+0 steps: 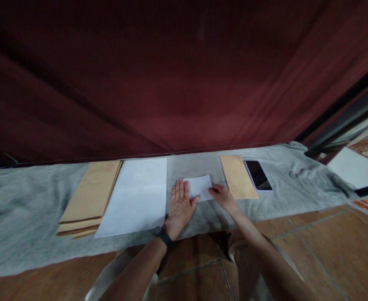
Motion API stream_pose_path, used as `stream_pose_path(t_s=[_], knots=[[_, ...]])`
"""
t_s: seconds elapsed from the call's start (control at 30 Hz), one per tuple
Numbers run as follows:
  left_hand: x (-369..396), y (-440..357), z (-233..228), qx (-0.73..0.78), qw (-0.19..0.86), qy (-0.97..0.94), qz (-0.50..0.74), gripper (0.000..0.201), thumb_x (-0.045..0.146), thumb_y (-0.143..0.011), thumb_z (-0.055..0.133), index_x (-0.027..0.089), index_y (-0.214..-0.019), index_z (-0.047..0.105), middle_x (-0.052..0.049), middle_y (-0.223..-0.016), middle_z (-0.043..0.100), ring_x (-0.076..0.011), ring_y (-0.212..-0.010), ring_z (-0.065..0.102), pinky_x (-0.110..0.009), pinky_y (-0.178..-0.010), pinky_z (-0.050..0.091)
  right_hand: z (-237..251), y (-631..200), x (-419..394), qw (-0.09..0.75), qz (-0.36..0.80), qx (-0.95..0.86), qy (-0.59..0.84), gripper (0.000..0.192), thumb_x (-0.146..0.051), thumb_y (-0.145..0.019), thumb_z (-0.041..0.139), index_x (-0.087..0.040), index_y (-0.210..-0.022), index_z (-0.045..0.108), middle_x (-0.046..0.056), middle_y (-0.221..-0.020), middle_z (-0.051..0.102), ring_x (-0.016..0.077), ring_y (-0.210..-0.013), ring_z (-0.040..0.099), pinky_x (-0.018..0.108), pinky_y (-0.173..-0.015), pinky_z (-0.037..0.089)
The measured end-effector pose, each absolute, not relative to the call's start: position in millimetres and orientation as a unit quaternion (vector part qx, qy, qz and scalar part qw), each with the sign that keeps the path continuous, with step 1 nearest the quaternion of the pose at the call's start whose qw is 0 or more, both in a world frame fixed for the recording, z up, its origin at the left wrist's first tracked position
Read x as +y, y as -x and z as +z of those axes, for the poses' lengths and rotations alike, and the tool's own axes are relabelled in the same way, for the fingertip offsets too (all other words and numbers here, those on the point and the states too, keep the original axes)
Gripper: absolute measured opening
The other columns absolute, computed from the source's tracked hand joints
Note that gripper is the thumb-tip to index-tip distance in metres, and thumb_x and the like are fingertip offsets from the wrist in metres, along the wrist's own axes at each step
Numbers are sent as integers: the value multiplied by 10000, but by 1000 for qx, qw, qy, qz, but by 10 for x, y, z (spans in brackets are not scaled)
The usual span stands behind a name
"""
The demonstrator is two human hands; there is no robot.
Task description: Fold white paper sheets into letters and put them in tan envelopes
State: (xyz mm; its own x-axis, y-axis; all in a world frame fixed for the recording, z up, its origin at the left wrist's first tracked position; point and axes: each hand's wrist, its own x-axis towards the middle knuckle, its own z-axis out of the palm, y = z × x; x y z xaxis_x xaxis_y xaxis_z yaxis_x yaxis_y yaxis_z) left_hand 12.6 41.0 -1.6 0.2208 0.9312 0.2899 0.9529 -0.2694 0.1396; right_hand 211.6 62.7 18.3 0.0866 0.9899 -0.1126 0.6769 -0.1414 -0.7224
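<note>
A small white piece of paper [201, 186], folded or cut to a rectangle, lies on the grey cloth in front of me. My left hand [181, 205] presses flat over its left end, fingers stretched out and thumb spread to the side. At the paper's right edge, my right hand [222, 195] has its fingers curled in a pinch on the lower corner. Just beyond that hand lies a tan envelope [238, 177]. A larger white sheet [136, 196] with a faint crease across it is to the left of my left hand.
Several brown envelopes [91, 192] are stacked at the left. A phone [259, 175] rests beside the single envelope. The grey cloth [303, 179] is rumpled at its right end. Dark red fabric [184, 83] hangs behind it, and tiled floor [331, 242] runs along the front.
</note>
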Motion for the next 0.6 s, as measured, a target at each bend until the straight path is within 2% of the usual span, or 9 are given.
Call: stream_pose_path(t_s=[0.13, 0.23, 0.37, 0.47, 0.53, 0.6], knots=[[390, -152, 59, -608, 21, 777, -159, 747, 532, -987, 377, 29, -1530, 280, -233, -1604, 283, -320, -1521, 181, -532, -1215, 259, 184, -2083, 620, 319, 421, -550, 647, 242, -335, -906, 517, -204, -791, 685, 21, -660, 697, 172, -541, 662, 250, -468, 515], [369, -187, 151, -609, 20, 776, -162, 758, 505, -986, 395, 21, -1545, 230, -219, -1620, 250, -308, -1530, 145, -531, -1234, 214, 231, -2097, 617, 390, 477, -476, 627, 235, -375, -870, 567, -178, -794, 671, 45, -675, 693, 172, -528, 652, 263, -476, 536], [332, -223, 296, -576, 36, 801, -159, 711, 389, -995, 387, 65, -1576, 138, -154, -1661, 144, -262, -1543, 64, -510, -1257, 151, 365, -2237, 671, 433, 454, -451, 635, 290, -464, -815, 614, -177, -847, 644, 48, -767, 692, 177, -584, 658, 280, -516, 558], [311, -238, 390, -550, 39, 820, -157, 678, 277, -985, 376, 71, -1579, 121, -134, -1668, 126, -253, -1544, 33, -521, -1260, 124, 492, -2339, 689, 514, 403, -443, 614, 354, -519, -774, 658, -176, -862, 657, 28, -767, 678, 173, -597, 630, 296, -523, 559], [309, -249, 440, -525, 17, 833, -176, 641, 230, -986, 358, 79, -1575, 152, -131, -1665, 152, -254, -1544, 46, -530, -1258, 126, 574, -2366, 660, 554, 341, -467, 599, 365, -525, -819, 627, -173, -901, 674, 26, -781, 682, 172, -646, 623, 296, -559, 558], [313, -265, 487, -494, -43, 841, -217, 611, 261, -1002, 363, 104, -1570, 200, -131, -1658, 191, -251, -1542, 101, -508, -1252, 179, 644, -2353, 598, 564, 259, -505, 599, 354, -499, -890, 567, -174, -962, 685, 33, -811, 693, 173, -689, 624, 299, -602, 552]])
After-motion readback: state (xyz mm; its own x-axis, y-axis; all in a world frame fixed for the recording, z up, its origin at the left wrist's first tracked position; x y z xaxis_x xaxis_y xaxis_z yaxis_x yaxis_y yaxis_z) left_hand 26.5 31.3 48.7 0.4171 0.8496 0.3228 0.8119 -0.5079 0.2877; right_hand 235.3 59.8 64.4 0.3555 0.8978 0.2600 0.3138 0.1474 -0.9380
